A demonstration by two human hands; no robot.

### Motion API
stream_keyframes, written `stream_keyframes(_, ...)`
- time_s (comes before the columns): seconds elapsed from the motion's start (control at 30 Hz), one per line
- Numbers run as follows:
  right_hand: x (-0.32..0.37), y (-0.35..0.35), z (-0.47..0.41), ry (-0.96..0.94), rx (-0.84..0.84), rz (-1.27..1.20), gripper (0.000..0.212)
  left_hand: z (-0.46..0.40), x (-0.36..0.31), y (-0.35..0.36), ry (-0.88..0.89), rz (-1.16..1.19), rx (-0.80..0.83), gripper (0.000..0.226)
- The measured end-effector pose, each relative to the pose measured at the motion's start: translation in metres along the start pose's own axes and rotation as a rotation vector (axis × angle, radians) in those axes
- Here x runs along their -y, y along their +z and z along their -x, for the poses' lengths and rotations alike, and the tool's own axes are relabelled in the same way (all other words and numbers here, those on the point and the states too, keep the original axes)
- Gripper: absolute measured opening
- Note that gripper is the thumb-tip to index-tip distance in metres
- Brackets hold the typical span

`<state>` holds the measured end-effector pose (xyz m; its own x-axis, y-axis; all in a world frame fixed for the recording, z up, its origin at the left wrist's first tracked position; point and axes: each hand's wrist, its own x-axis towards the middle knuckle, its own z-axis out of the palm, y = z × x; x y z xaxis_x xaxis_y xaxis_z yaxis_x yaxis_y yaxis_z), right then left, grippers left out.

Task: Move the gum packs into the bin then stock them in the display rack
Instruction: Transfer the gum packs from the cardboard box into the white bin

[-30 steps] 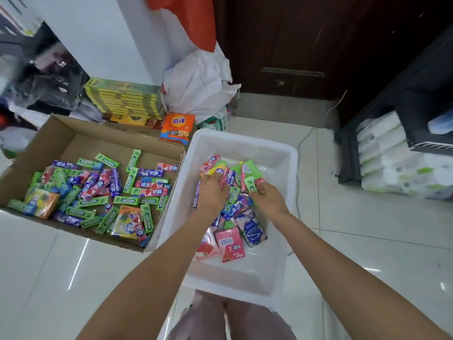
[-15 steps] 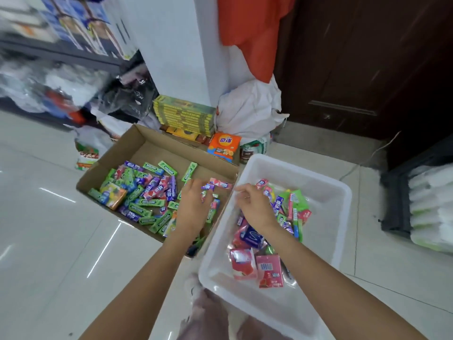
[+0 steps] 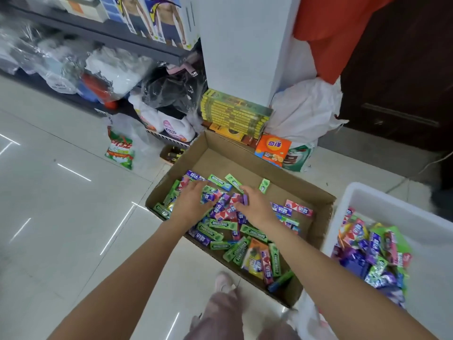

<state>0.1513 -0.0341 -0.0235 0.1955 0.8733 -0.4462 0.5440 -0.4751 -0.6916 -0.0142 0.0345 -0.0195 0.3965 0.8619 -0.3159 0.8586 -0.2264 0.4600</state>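
While over the cardboard box [image 3: 247,153] — both hands, left hand [image 3: 193,200] and right hand [image 3: 255,204], fingers curled into loose gum packs [image 3: 221,224].

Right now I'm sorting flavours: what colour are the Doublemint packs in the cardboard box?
Green with white lettering, seen in the head view: Doublemint packs in the cardboard box.

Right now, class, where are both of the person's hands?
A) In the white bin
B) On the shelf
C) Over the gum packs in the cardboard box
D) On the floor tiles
C: the left hand and right hand lie on the gum packs inside the cardboard box, clear of the white bin.
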Motion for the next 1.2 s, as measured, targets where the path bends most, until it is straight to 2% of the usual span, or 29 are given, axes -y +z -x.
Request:
stream_keyframes(0.13, 0.000, 0.022, -0.019, 0.055, 0.095, 0.136, 0.076, -0.024, 0.032, 0.002, 0.087, -0.335, 0.206, 0.080)
stream_keyframes(0.2, -0.002, 0.030, -0.022, 0.050, 0.142, 0.188, 0.085, -0.032, 0.042, 0.004, 0.112, -0.386, 0.255, 0.083)
stream_keyframes(0.27, -0.003, 0.034, -0.026, 0.040, 0.132, 0.240, 0.088, -0.038, 0.049, 0.004, 0.114, -0.333, 0.283, 0.082)
stream_keyframes(0.37, -0.002, 0.035, -0.034, 0.057, 0.077, 0.299, 0.079, -0.046, 0.055, 0.002, 0.121, -0.220, 0.267, 0.078)
stream_keyframes(0.53, -0.001, 0.036, -0.050, 0.130, 0.024, 0.261, 0.050, -0.049, 0.059, 0.002, 0.132, -0.078, 0.186, 0.073)
stream_keyframes(0.63, 0.003, 0.036, -0.056, 0.125, -0.008, 0.233, 0.020, -0.050, 0.061, 0.002, 0.109, -0.002, 0.153, 0.070)
stream_keyframes(0.77, 0.008, 0.034, -0.060, 0.090, 0.018, 0.156, 0.028, -0.054, 0.060, -0.003, 0.149, 0.136, 0.171, 0.055)
stream_keyframes(0.93, 0.015, 0.036, -0.058, 0.128, 0.098, -0.103, 0.030, -0.056, 0.059, -0.004, 0.106, 0.132, 0.196, 0.040)
stream_keyframes(1.07, 0.018, 0.044, -0.062, 0.158, 0.056, -0.069, 0.036, -0.054, 0.058, -0.004, 0.064, 0.204, 0.170, 0.033)
stream_keyframes(1.2, 0.017, 0.046, -0.061, 0.147, 0.089, -0.053, 0.042, -0.053, 0.052, -0.009, -0.006, 0.344, 0.189, 0.041)
